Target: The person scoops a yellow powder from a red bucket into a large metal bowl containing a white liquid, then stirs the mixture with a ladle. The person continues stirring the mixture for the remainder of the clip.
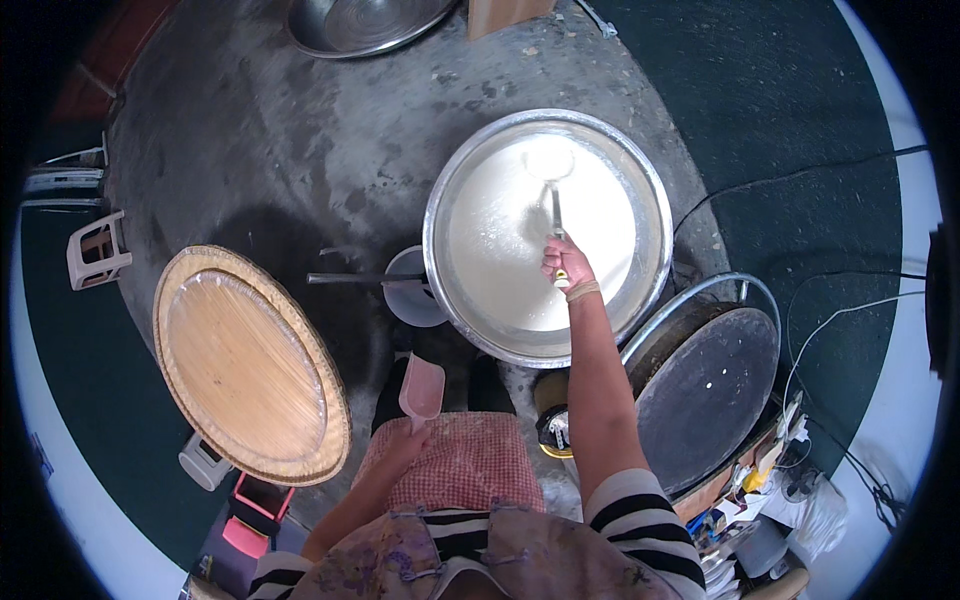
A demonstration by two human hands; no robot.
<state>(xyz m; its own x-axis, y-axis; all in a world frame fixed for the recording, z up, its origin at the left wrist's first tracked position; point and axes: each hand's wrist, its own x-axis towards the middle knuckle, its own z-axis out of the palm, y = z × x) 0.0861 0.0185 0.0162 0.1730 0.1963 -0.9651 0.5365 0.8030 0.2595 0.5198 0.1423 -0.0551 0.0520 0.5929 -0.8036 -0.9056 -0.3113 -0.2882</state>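
In front of me stands a wide metal basin [654,180] holding a white liquid batter [495,247]. My right hand [566,262] reaches over it, closed around the handle of a round-headed ladle or skimmer [556,202]. The tool's head rests at the batter's surface towards the far side, partly lost in glare. Low by my lap, my left hand [409,442] grips a pink plastic scoop [422,386]. The scoop is over my red checked apron [465,457], apart from the basin; I cannot tell what is in it.
To the left is a round woven tray [247,367]. A white bucket [412,300] with a long handle across it stands beside the basin. On the right sits a round dark griddle [705,397] by a curved metal rail [697,281]. Cables [810,169] cross the right side. Another metal basin [367,22] lies far ahead.
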